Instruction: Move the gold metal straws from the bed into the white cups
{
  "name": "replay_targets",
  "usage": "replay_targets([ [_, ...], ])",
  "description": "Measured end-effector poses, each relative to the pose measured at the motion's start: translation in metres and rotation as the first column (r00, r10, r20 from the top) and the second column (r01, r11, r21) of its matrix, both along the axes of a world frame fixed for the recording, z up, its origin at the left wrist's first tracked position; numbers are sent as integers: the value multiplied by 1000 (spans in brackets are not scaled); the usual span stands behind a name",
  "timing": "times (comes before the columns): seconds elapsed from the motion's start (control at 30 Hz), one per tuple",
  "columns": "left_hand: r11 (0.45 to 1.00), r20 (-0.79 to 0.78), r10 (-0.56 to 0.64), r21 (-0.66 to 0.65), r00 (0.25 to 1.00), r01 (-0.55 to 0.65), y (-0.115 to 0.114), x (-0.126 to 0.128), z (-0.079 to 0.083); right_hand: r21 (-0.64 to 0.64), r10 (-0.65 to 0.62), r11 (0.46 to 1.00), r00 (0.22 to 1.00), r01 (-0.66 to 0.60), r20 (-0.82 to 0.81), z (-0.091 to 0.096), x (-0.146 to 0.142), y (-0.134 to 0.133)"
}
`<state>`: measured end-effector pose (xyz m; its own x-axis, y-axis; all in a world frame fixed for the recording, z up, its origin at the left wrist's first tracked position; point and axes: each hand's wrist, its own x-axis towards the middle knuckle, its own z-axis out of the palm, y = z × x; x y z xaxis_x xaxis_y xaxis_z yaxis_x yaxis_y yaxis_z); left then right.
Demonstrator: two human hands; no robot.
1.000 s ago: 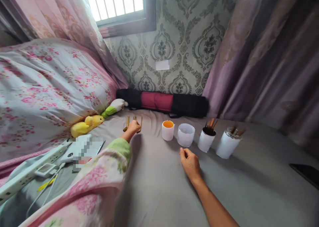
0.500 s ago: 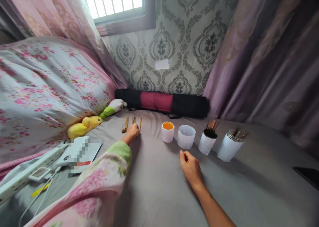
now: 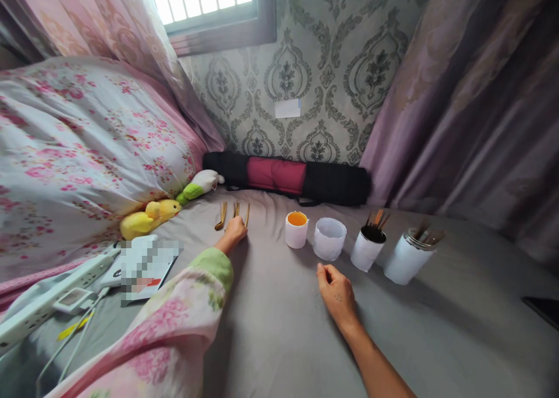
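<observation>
My left hand (image 3: 236, 230), in a floral sleeve, reaches far forward over the grey sheet and closes its fingers on thin brown sticks (image 3: 222, 215) lying there. My right hand (image 3: 335, 291) rests on the sheet with its fingers curled loosely and nothing seen in them. In front of it stands a row of white cups: an orange-lined cup (image 3: 297, 229), a translucent cup (image 3: 329, 238), a dark-lined cup with sticks (image 3: 367, 243) and a metal-rimmed jar with sticks (image 3: 409, 253).
A floral quilt (image 3: 78, 136) is heaped at the left, with yellow and green plush toys (image 3: 148, 216) at its foot. A power strip (image 3: 48, 296) and a card lie at the near left. A black and red bag (image 3: 288, 178) lies along the wall.
My left hand has drawn back slightly toward me along the sticks. The right hand has stayed in place. The view has shifted a little.
</observation>
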<state>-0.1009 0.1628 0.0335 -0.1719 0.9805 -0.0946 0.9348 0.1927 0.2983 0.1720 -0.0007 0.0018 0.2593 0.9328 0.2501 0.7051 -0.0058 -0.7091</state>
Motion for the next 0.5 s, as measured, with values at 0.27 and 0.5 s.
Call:
replay_targets([
  [0.27,997,0,63,47,998,-63,-3,0,2,-18,0,1000,1000,0,5,2,0,-1],
  [0.5,994,0,61,96,998,-61,-8,2,2,-12,1,1000,1000,-1,6,1,0,-1],
])
